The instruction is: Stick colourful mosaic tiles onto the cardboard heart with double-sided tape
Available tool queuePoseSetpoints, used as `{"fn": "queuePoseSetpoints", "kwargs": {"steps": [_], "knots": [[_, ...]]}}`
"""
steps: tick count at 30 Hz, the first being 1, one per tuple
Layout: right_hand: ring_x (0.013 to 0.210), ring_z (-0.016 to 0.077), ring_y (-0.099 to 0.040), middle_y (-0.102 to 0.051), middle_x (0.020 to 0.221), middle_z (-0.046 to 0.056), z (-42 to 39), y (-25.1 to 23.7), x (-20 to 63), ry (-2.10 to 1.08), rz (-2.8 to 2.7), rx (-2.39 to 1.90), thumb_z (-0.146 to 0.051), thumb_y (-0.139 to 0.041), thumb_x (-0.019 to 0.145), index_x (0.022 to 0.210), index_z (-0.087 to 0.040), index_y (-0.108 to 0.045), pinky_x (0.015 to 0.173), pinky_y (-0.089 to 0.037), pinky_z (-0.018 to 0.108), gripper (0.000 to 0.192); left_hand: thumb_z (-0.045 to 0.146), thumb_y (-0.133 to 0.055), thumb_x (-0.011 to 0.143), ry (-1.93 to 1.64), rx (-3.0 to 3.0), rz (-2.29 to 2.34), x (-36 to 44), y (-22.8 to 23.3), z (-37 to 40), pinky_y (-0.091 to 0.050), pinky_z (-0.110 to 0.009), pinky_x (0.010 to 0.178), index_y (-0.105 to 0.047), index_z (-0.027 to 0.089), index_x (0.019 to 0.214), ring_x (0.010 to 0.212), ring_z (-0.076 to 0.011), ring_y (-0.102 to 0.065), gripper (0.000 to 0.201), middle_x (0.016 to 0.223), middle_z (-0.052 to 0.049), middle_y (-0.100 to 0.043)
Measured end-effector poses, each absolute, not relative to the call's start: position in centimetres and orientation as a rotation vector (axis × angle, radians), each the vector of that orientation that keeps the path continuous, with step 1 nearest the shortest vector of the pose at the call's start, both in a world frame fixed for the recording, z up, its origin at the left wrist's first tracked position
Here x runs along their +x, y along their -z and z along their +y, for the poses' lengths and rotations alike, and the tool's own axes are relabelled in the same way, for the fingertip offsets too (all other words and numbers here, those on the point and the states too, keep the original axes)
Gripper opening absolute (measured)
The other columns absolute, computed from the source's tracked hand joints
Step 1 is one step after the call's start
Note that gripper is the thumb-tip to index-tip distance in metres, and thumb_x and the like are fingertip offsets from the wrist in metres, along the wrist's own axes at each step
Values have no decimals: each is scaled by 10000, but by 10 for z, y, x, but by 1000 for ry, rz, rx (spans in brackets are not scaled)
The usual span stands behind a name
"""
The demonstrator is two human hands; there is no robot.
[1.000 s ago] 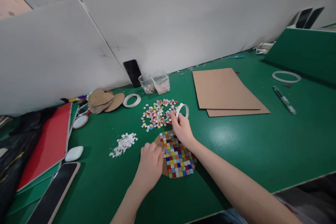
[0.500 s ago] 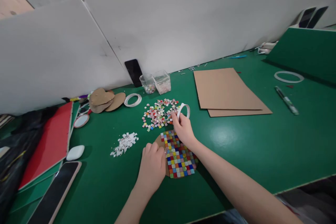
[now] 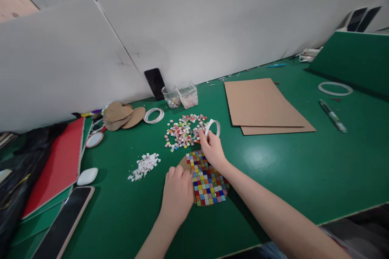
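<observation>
A round cardboard piece (image 3: pixel 184 163) lies before me, largely covered with small coloured mosaic tiles (image 3: pixel 209 186) in rows. My left hand (image 3: pixel 178 190) rests on its bare left side, fingers curled and pressed together against the tile edge; the fingertips are hidden. Above the far right part of the mosaic, my right hand (image 3: pixel 212 149) is closed, with a narrow white roll of tape (image 3: pixel 217 128) at its fingers. A thin dark tip shows by those fingers, too small to name. Just beyond them spreads a pile of loose coloured tiles (image 3: pixel 182 131).
White tile pieces (image 3: pixel 146 166) lie left of the mosaic. Behind stand clear tile cups (image 3: pixel 187 95) and a phone (image 3: pixel 154 83). Cardboard sheets (image 3: pixel 258 105) and a marker (image 3: pixel 332 116) are to the right. Cardboard discs (image 3: pixel 135 118), another phone (image 3: pixel 62 226) and a red board (image 3: pixel 57 166) are left.
My left hand has shifted slightly to the right and toward me over the tile edge. My right hand and the roll of tape stay where they were.
</observation>
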State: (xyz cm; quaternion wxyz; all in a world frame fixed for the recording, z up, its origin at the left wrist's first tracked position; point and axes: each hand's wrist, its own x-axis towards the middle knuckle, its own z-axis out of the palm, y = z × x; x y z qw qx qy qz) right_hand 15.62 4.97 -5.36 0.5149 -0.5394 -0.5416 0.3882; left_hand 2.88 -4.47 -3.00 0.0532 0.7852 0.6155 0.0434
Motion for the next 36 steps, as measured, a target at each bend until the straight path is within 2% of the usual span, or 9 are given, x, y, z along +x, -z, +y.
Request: {"fn": "queuePoseSetpoints", "kwargs": {"steps": [21, 27, 36], "knots": [[399, 92, -308, -336, 472, -61, 48, 53, 156, -974, -1248, -1268, -466, -399, 849, 711, -175, -564, 397, -239, 230, 362, 49, -389, 781, 46, 2557, 2060, 40, 35, -51, -307, -343, 625, -588, 163, 703, 720, -225, -437, 242, 710, -72, -509], [402, 88, -311, -325, 495, -70, 55, 54, 162, -984, -1173, -1245, -494, -359, 860, 787, -175, -541, 380, -277, 212, 374, 128, -379, 840, -85, 2477, 2080, 36, 33, -54, -295, -372, 703, -581, 181, 724, 754, -220, -457, 240, 744, -56, -536], [413, 102, -369, -367, 486, -72, 74, 53, 188, -821, -1146, -1292, -507, -400, 833, 832, -169, -524, 394, -309, 213, 360, 227, -308, 904, -437, 2312, 2267, 11, 26, -40, -278, -334, 688, -516, 178, 691, 717, -183, -472, 302, 698, -29, -512]]}}
